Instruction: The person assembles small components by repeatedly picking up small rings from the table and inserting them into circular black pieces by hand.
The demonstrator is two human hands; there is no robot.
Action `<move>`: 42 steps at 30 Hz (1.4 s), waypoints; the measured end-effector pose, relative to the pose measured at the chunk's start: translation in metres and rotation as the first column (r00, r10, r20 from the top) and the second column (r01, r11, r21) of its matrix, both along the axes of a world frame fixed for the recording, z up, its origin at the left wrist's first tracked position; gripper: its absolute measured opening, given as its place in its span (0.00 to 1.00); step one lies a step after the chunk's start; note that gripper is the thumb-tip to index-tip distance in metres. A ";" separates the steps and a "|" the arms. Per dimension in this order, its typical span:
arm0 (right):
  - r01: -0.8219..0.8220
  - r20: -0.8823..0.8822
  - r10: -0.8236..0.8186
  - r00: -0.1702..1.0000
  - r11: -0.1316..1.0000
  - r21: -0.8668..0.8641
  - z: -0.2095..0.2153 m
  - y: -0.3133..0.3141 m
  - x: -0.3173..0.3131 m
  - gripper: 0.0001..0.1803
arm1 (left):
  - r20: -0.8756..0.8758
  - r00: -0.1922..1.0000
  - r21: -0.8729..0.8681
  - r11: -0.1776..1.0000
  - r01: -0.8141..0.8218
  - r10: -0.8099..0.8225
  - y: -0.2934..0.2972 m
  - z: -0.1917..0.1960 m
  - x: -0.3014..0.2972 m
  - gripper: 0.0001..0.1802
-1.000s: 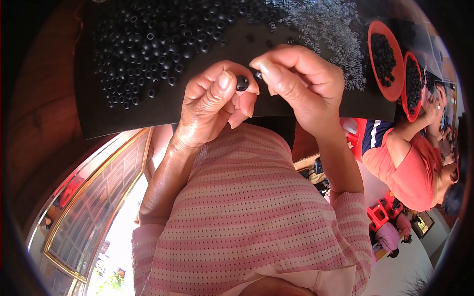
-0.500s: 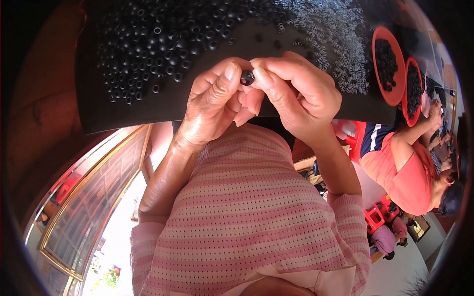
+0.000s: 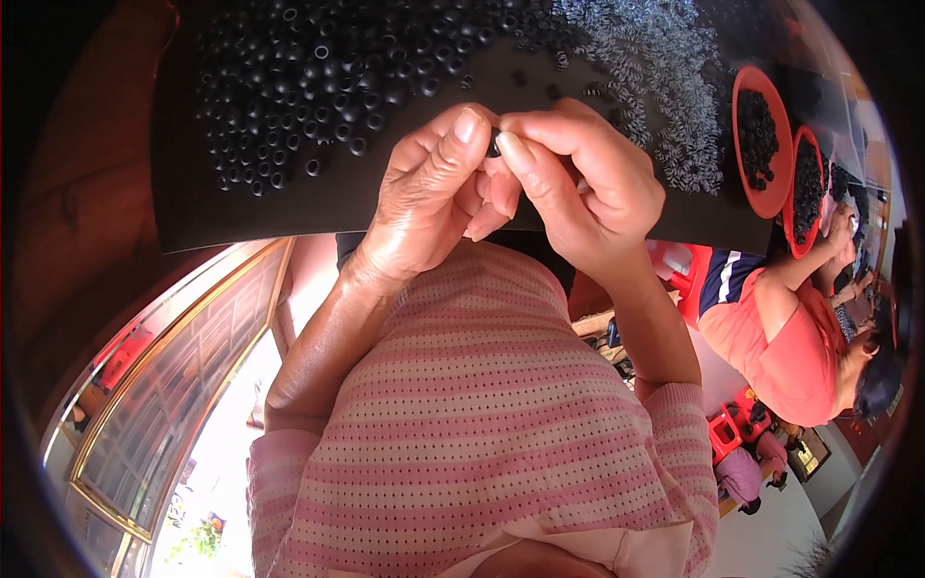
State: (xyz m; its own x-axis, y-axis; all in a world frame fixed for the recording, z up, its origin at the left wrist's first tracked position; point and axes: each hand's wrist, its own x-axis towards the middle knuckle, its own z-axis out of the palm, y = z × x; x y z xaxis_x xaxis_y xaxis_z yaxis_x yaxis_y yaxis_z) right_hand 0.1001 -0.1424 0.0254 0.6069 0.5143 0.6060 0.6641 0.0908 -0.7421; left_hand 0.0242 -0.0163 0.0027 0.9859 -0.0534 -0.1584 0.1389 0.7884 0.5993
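Two hands pressed close together, fingertips meeting. Left hand (image 3: 434, 207) and right hand (image 3: 578, 188) both pinching one small black piece (image 3: 493, 144) — right between the thumbs, just above the black mat's (image 3: 251, 207) near edge. Too hidden to tell which way its hole points (only a sliver peeking out). Neither hand nearer; both touching it. Pile of black beads (image 3: 328, 77) up and to the left, closer to the left hand. Heap of thin black rings (image 3: 655, 87) up and to the right — beside two orange dishes (image 3: 761, 144).

One head-worn fisheye view looks steeply down, close over the hands (image 3: 511, 193); the black worktop (image 3: 289, 207) fills its top.
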 end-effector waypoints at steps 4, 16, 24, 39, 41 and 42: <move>0.013 -0.024 -0.013 1.000 1.000 0.006 -0.001 0.000 0.000 0.03 | -0.026 0.999 0.000 1.000 0.025 -0.025 0.001 0.004 0.000 0.22; 0.117 0.251 -0.101 0.963 0.992 -0.048 -0.011 -0.003 -0.015 0.17 | 0.016 0.996 0.135 0.987 -0.085 0.083 -0.005 0.001 -0.001 0.23; -0.034 -0.033 0.031 0.999 0.993 -0.112 0.003 -0.011 -0.010 0.12 | 0.026 0.998 0.176 0.982 -0.069 0.065 -0.006 0.006 -0.003 0.22; 0.071 -0.020 -0.084 0.996 0.931 -0.358 0.005 -0.032 0.031 0.10 | 0.113 0.983 0.241 0.964 0.113 -0.143 -0.001 0.004 -0.002 0.20; 0.138 0.169 -0.074 0.983 0.901 -0.412 -0.006 -0.023 0.047 0.08 | 0.136 0.982 0.247 0.965 0.093 -0.129 0.000 0.002 -0.001 0.20; 0.143 0.173 -0.077 0.982 0.900 -0.412 -0.004 -0.020 0.047 0.08 | 0.140 0.981 0.246 0.965 0.095 -0.133 -0.001 0.002 -0.001 0.20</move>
State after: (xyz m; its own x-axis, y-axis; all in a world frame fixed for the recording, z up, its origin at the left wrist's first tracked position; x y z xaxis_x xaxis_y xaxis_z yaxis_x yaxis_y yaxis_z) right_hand 0.1466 -0.1626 0.0210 0.5949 0.6759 0.4350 0.7567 -0.2884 -0.5867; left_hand 0.0231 -0.0169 0.0048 0.9889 -0.1462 -0.0268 0.1108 0.6052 0.7884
